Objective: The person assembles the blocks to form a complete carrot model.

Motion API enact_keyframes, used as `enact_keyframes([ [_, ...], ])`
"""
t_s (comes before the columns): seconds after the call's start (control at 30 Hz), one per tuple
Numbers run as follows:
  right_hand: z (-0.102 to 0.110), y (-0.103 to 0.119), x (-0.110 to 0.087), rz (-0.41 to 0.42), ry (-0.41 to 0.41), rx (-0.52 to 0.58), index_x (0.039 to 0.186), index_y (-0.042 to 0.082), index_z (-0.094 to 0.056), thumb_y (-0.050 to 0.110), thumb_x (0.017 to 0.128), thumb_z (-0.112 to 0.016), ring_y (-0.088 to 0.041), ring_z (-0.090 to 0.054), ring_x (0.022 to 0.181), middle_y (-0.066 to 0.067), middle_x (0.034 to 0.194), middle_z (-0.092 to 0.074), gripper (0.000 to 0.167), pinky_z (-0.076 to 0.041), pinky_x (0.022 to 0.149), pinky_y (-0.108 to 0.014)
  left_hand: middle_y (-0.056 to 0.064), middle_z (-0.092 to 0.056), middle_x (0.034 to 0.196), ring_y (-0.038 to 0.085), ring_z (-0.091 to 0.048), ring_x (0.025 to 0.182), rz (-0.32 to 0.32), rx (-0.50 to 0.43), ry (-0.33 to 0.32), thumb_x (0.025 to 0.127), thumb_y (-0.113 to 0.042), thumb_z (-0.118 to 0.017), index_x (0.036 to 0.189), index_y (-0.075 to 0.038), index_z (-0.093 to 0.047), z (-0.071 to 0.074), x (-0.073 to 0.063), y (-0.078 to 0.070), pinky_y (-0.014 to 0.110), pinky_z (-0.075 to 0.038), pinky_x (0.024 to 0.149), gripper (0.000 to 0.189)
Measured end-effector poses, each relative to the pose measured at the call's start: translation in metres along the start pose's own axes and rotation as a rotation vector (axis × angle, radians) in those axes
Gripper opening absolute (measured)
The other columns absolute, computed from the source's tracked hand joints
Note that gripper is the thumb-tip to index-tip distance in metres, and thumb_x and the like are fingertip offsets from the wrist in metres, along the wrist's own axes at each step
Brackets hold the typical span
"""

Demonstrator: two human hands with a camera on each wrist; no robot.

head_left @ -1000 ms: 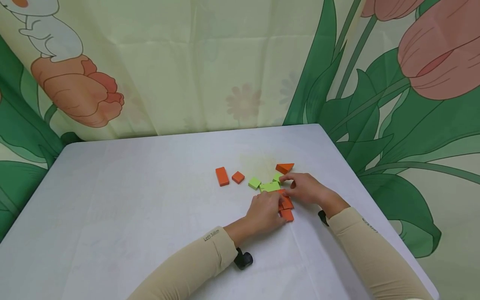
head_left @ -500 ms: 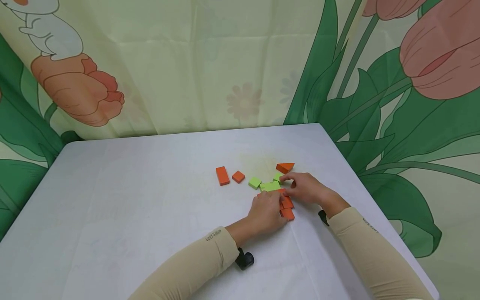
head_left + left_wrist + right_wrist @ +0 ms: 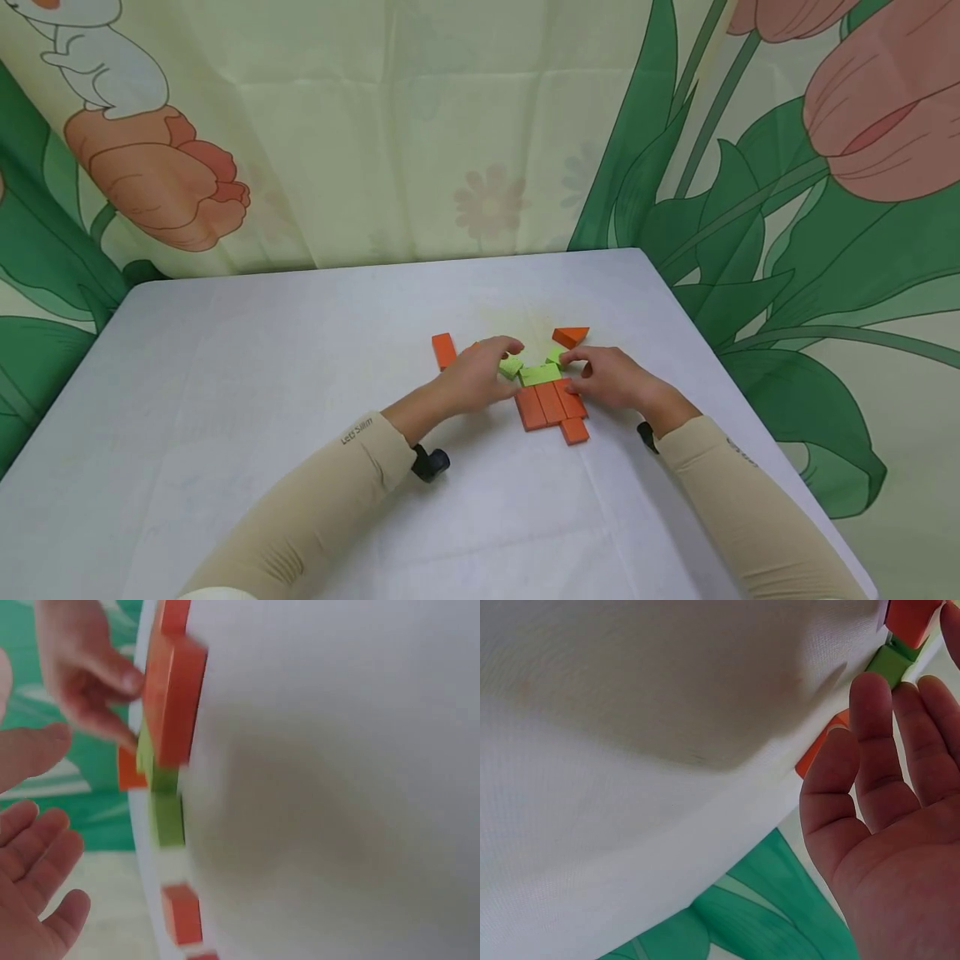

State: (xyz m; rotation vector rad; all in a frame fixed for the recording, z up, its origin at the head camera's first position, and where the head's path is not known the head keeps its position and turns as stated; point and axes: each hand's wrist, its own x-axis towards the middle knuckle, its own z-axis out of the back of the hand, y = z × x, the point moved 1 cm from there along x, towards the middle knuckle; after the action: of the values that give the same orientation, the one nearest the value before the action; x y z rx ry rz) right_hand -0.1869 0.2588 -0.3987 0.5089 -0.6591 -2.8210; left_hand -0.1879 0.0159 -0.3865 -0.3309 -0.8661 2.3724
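Several orange blocks [image 3: 551, 404] stand side by side in the head view, with a small orange block [image 3: 574, 431] below them. A longer green block [image 3: 540, 374] touches their far edge. My left hand [image 3: 472, 377] hovers with parted fingers around the left green cube [image 3: 511, 367]; in the left wrist view nothing lies between its fingers. My right hand [image 3: 611, 377] stays at the right side. Its fingertips are at the right green cube [image 3: 556, 355] and the row's orange edge, apparently touching. In the right wrist view, its fingers are loosely extended beside the green cube [image 3: 889, 667].
An orange triangular block [image 3: 571, 336] lies beyond the right hand. To the left is an orange rectangular block [image 3: 444, 351], partly covered by the left hand, which also hides most of a small orange cube. The white-covered table [image 3: 262, 417] ends at a patterned curtain [image 3: 337, 167].
My left hand has left the orange row and moved left and away from me to the left green cube, uncovering the row. The right hand and the blocks look unmoved.
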Motion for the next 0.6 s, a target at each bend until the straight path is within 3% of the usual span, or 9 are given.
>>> enact_keyframes([
  [0.13,-0.001,0.000,0.000,-0.002,0.003,-0.002,0.136,0.010,-0.061,0.023,0.094,-0.072,-0.026,-0.054,0.097,-0.009,0.114,-0.062,0.045,-0.048,0.078,-0.036,0.007,-0.061,0.131,0.026,-0.053,0.123,0.019,0.131,-0.058,0.090,-0.021,-0.077,0.137,-0.007,-0.056,0.016,0.003,0.024,0.040,-0.043,0.100,0.054],
  [0.27,-0.001,-0.001,0.001,-0.011,-0.001,0.002,0.136,0.011,-0.061,0.023,0.094,-0.072,-0.025,-0.054,0.097,-0.008,0.113,-0.062,0.046,-0.048,0.078,-0.036,0.001,-0.065,0.122,0.026,-0.051,0.120,0.098,0.263,-0.118,0.088,-0.027,-0.078,0.132,-0.011,-0.062,0.023,0.005,0.044,0.046,-0.039,0.095,0.049],
  [0.43,-0.001,0.000,0.000,-0.019,0.003,0.009,0.136,0.011,-0.060,0.023,0.093,-0.072,-0.025,-0.053,0.097,-0.008,0.114,-0.061,0.046,-0.048,0.077,-0.036,-0.002,-0.066,0.118,0.025,-0.050,0.118,0.211,0.270,-0.119,0.086,-0.033,-0.080,0.131,-0.012,-0.063,0.025,0.008,0.055,0.047,-0.035,0.095,0.052],
  [0.6,-0.001,0.002,-0.001,-0.021,-0.006,0.001,0.136,0.011,-0.061,0.023,0.093,-0.072,-0.025,-0.054,0.097,-0.009,0.116,-0.061,0.046,-0.048,0.077,-0.036,-0.003,-0.066,0.109,0.024,-0.050,0.114,0.262,0.280,-0.109,0.085,-0.036,-0.080,0.127,-0.013,-0.064,0.022,0.014,0.059,0.047,-0.034,0.095,0.050],
])
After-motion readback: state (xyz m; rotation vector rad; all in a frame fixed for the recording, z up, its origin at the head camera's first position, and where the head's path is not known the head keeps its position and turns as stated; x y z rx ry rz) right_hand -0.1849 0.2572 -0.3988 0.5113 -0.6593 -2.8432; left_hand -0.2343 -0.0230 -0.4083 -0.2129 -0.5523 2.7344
